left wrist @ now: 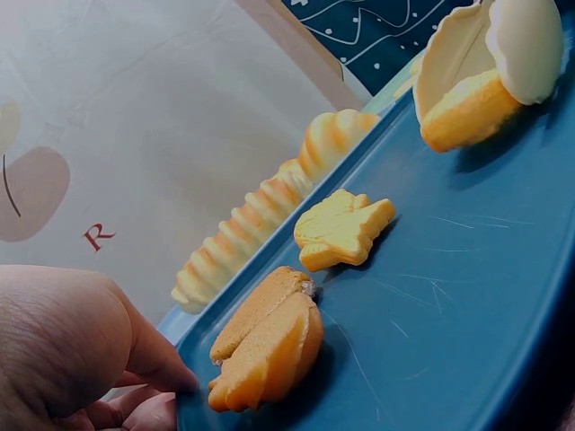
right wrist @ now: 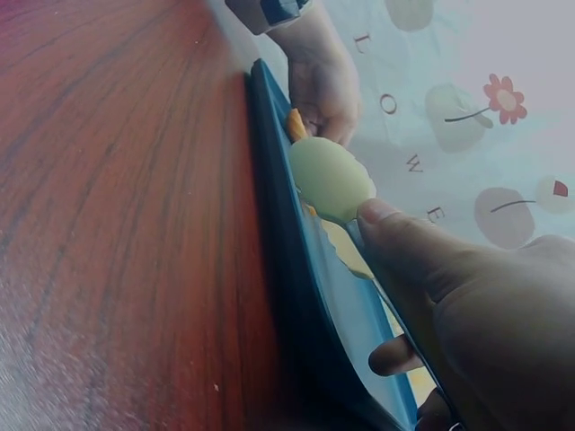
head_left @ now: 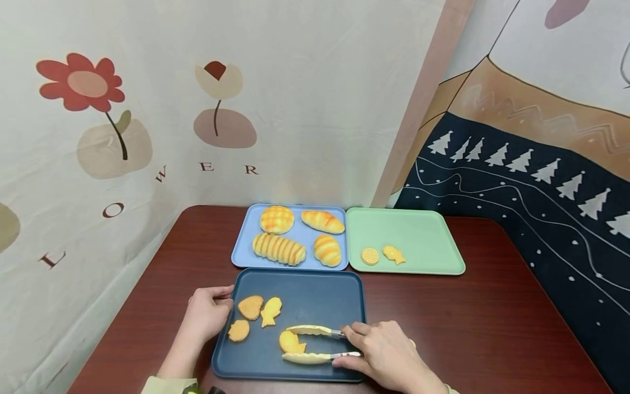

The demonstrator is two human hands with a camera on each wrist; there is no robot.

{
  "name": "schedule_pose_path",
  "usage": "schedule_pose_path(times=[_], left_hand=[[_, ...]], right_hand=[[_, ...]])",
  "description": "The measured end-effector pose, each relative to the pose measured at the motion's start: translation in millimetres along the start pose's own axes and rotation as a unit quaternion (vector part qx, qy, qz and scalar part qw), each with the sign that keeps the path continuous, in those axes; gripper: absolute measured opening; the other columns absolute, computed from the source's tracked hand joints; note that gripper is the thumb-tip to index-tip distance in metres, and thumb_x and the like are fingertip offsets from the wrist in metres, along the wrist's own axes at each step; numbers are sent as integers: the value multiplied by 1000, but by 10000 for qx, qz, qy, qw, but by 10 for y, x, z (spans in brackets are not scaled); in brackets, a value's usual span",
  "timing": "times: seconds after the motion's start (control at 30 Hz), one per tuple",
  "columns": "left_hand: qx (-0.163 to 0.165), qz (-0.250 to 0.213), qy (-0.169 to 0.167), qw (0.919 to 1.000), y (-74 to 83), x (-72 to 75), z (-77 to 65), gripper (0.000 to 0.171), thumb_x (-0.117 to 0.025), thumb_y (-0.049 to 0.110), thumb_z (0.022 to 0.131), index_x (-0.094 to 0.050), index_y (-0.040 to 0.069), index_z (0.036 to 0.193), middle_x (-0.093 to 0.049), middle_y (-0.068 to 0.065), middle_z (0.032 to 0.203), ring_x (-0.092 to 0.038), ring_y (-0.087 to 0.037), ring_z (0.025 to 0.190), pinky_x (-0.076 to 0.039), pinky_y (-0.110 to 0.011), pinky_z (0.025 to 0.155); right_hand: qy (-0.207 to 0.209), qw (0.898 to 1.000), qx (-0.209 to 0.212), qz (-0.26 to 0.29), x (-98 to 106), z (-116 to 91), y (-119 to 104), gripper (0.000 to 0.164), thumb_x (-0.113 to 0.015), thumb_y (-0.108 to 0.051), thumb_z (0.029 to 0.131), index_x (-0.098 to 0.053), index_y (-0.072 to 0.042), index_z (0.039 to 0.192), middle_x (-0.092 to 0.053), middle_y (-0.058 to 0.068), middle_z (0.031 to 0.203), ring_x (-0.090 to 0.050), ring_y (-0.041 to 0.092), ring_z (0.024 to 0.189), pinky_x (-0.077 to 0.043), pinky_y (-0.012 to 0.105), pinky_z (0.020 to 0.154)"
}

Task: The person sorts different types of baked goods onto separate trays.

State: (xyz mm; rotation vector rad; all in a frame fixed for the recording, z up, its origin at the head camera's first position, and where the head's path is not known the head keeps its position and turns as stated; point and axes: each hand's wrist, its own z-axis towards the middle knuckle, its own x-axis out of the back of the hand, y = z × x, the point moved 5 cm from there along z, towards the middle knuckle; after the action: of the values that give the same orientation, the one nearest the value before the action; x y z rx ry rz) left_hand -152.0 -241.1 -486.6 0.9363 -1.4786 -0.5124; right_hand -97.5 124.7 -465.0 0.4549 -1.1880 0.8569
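My right hand [head_left: 386, 350] holds a pair of tongs [head_left: 310, 358] with cream scalloped tips and metal arms, thumb on one arm and fingers on the other. Between the tips lies a yellow fish-shaped cookie [head_left: 291, 342], on or just over the dark blue tray [head_left: 320, 290]; contact on both sides is hard to tell. At that tray's left rim, my left hand [head_left: 209, 311] grips the edge with thumb and fingers. Near it on the tray are a heart-shaped cookie [head_left: 250, 307], another yellow fish cookie [head_left: 271, 312] and a rounded tan cookie [head_left: 238, 330].
Behind stands a light blue tray [head_left: 241, 241] bearing several breads, such as a long ridged loaf [left wrist: 260, 224]. To its right a green tray [head_left: 418, 235] holds a round cookie [head_left: 370, 256] and a fish cookie [head_left: 394, 254]. All trays sit on a brown wooden table [head_left: 492, 312] before printed cloths.
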Motion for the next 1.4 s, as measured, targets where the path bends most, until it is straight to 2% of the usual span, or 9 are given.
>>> schedule_pose_path(times=[0.33,0.57,0.7,0.87,1.13,1.4], left_hand=[[-12,9,-61,10000,1,3,15,41,-59,1,97,-66,-10,136,-72,-27,119,-52,-21,51,-44,-31,49],[52,49,-101,9999,-3,12,13,43,-58,2,97,-66,-9,138,-71,-28,122,-52,-21,52,-45,-32,50],[104,91,-103,9999,-18,12,22,44,-58,2,97,-65,-8,138,-71,-27,123,-53,-21,53,-45,-31,51],[106,51,-125,9999,-15,4,33,43,-59,1,97,-65,-9,138,-71,-27,123,-52,-20,53,-44,-31,50],[71,59,-146,9999,-7,1,31,43,-59,1,97,-66,-9,138,-72,-27,121,-54,-21,55,-45,-31,50],[77,63,-185,9998,2,12,27,42,-59,2,98,-65,-9,138,-71,-27,122,-58,-21,60,-46,-31,52]], right_hand=[[323,9993,-185,104,153,-30,95,52,-68,-62,96,-81,-15,115,-72,-10,96,-57,0,59,-43,22,48],[428,9979,-470,-143,269,-87,221,53,-70,-63,94,-81,-15,115,-71,-11,93,-58,2,58,-43,23,49],[288,9966,-771,-18,316,-118,311,53,-69,-64,95,-81,-16,114,-69,-12,88,-49,-4,56,-36,19,48],[153,9941,-1072,49,361,-181,414,54,-69,-64,95,-82,-15,115,-69,-12,87,-42,-8,56,-36,17,49],[374,9907,-1300,-144,496,-284,588,49,-75,-60,92,-81,-17,114,-66,-15,85,-38,-8,54,-33,17,48],[600,9859,-1496,-441,647,-374,765,52,-76,-60,91,-83,-16,115,-70,-13,90,-44,-6,57,-38,19,50]])
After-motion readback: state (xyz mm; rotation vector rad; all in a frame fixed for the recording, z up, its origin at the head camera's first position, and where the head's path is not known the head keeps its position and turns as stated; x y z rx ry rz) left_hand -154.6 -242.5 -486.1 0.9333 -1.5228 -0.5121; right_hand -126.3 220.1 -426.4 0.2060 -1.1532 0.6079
